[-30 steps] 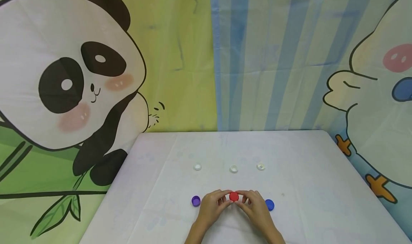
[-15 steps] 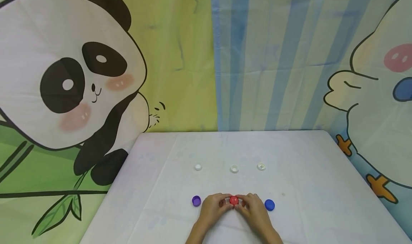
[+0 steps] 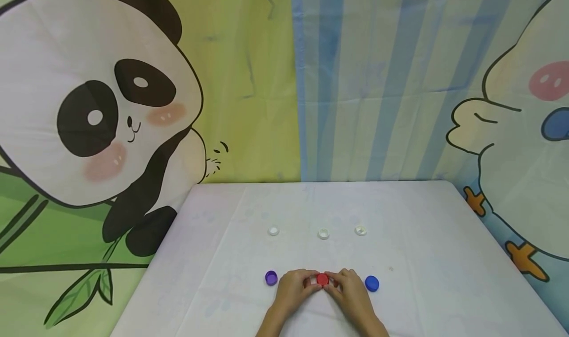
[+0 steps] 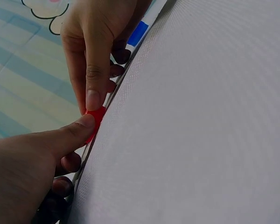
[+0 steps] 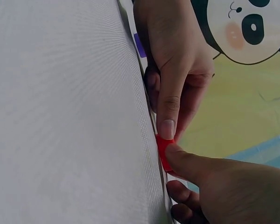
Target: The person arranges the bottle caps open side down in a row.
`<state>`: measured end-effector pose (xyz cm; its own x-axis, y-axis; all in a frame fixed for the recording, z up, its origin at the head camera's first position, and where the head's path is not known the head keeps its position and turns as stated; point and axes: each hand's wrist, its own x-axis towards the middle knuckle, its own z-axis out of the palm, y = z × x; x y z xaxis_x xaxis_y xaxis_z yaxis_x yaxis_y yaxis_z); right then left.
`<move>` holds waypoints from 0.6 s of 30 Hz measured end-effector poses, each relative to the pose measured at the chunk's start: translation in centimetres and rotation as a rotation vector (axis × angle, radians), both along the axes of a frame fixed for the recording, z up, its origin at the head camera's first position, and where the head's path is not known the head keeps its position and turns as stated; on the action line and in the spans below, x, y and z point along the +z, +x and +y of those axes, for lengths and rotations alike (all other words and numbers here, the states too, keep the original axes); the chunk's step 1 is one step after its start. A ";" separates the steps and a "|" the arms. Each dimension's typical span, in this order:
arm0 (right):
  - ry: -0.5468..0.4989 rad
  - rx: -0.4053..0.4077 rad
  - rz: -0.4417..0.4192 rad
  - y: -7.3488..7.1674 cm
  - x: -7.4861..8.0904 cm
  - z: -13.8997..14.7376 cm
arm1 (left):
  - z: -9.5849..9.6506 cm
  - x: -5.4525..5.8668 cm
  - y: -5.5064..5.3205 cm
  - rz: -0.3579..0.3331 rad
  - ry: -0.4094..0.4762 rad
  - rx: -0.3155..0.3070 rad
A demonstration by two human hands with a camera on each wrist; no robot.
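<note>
The left grip [image 3: 291, 288] and the right grip [image 3: 351, 290] are each forming a narrow pinch on the red cap [image 3: 322, 279], acting from opposite sides. Both thumbs are bearing on the near side and the forefingers are reaching to the far side, presumably so that the small round part is not slipping. The red cap is sitting low, midway between the hands; I am unable to tell whether it is touching the counter [image 3: 422, 292]. The purple cap [image 3: 271, 277] is lying beside the left grip, hollow upward; the blue cap [image 3: 372, 283] is lying beside the right, apparently leaving working room between. Farther back, the left white piece [image 3: 273, 231], middle white piece [image 3: 323, 234] and right white piece [image 3: 360, 231] are lying well apart, likely for easy separate access.
</note>
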<state>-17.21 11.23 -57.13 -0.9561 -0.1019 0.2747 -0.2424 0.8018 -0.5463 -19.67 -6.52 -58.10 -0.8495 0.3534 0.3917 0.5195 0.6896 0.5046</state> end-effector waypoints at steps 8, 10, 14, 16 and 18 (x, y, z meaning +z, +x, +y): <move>-0.003 -0.001 0.026 0.0 -0.1 -0.1 | 0.1 0.0 0.0 -0.016 -0.015 0.008; -0.003 -0.001 0.037 0.0 -0.2 -0.2 | 0.1 0.0 0.0 -0.017 -0.019 0.010; -0.013 0.003 0.049 0.0 -0.3 -0.1 | 0.1 0.1 0.0 -0.007 -0.032 0.015; -0.017 0.006 0.045 0.0 -0.3 -0.1 | 0.0 0.3 0.1 -0.007 -0.024 0.017; -0.016 0.007 0.042 0.0 -0.3 -0.1 | -0.1 0.5 0.2 -0.015 -0.003 0.010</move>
